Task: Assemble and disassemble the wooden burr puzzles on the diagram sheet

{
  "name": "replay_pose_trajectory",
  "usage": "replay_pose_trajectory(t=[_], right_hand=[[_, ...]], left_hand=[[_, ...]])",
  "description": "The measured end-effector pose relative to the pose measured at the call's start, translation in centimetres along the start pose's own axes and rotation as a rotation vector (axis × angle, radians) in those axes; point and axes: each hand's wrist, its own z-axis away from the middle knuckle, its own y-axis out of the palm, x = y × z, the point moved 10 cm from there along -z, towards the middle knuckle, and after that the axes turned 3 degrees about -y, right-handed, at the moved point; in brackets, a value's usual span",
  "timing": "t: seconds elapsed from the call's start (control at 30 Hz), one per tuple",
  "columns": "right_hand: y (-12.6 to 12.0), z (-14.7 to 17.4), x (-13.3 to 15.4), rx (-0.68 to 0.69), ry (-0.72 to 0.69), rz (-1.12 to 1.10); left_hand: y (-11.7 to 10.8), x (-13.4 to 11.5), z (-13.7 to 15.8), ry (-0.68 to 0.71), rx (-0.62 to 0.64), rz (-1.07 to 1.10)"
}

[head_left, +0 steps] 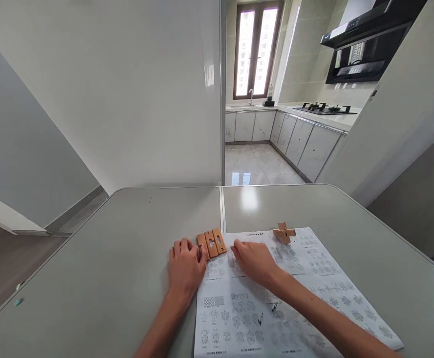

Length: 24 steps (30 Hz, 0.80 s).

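Left hand (185, 267) curled against slotted wooden blocks (216, 243), right hand (254, 259) curled over printed sheet (246, 315) (grips unclear)

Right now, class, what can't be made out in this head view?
Head view:
Smallest lettering on the paper sheet: too small to read.
The sheet's near left corner: cut off by the picture's bottom edge.
Print beneath the right forearm: hidden by it.
Right hand's grip: hidden by the hand itself.
Part of the leftmost wooden block: covered by the left hand.
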Motion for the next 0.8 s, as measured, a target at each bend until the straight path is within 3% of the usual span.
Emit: replay_pose_trajectory(t=[0.07,0.17,0.3,0.53,0.67,0.8], right_hand=[[-1.1,1.6,-2.0,-0.052,0.021,-0.011],[-4.5,4.4,-6.3,-0.324,0.097,-0.150],[-6.5,7.3,-12.7,-0.534,0.267,-0.302],[-3.8,7.7,-19.1,-0.423,0.474,-0.369],[-2.1,7.2,-19.8,-0.345,0.470,-0.352],[-2.3,6.7,-18.7,-0.435,0.379,-0.436]], left_hand=[[-0.2,0.1,-0.1,0.001,-0.013,0.015],[-1.1,-0.6,-0.2,0.018,-0.042,0.065],[-2.1,-3.7,-0.1,0.153,-0.030,0.235],[-1.9,-8.7,0.2,0.346,0.049,0.446],[-1.3,-9.8,0.5,0.395,0.060,0.450],[-1.1,-10.1,0.9,0.419,0.079,0.534]])
